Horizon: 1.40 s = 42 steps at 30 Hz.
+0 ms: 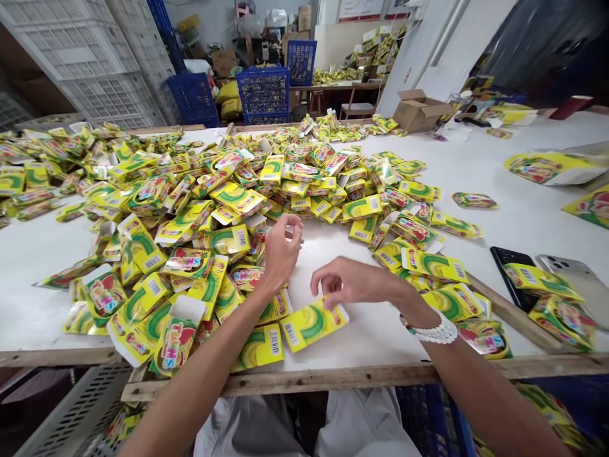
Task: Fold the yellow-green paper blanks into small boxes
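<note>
My left hand [282,251] is raised over the front of the heap of small yellow-and-green cartons [235,198]. Its fingers are curled in toward the thumb, and I see nothing between them. Lower and to the right, my right hand [356,280] bends over a flat yellow-and-green carton [309,325] with a barcode at its left end. The thumb rests on that carton's upper right part, with the index finger curled close by. White beads [435,330] circle the right wrist. A carton marked "TWINS" [171,346] lies left of my left forearm, its flap standing up.
A wooden strip [333,379] edges the white table in front of me. At right lie a black phone [511,279], a silver phone [580,285] and a large yellow pouch [552,168]. A cardboard box [421,111] stands farther back, with blue crates [264,89] beyond the table.
</note>
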Each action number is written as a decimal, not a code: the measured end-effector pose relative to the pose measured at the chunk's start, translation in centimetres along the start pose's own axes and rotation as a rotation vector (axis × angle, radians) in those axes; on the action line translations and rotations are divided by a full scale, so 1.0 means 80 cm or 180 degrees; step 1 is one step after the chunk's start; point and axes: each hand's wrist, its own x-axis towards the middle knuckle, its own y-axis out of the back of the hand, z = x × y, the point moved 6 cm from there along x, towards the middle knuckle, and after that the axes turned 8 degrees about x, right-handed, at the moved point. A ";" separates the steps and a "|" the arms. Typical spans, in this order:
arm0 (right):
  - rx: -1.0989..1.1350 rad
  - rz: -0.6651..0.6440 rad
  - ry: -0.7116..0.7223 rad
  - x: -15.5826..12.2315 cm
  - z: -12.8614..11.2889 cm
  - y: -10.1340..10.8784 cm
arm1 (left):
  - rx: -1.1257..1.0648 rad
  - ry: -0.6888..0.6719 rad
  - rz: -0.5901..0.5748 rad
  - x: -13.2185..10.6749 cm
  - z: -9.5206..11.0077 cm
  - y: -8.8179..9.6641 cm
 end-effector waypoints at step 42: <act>0.0635 0.2884 0.1001 0.014 0.047 0.081 | -0.0194 -0.0664 -0.0878 -0.011 -0.023 -0.044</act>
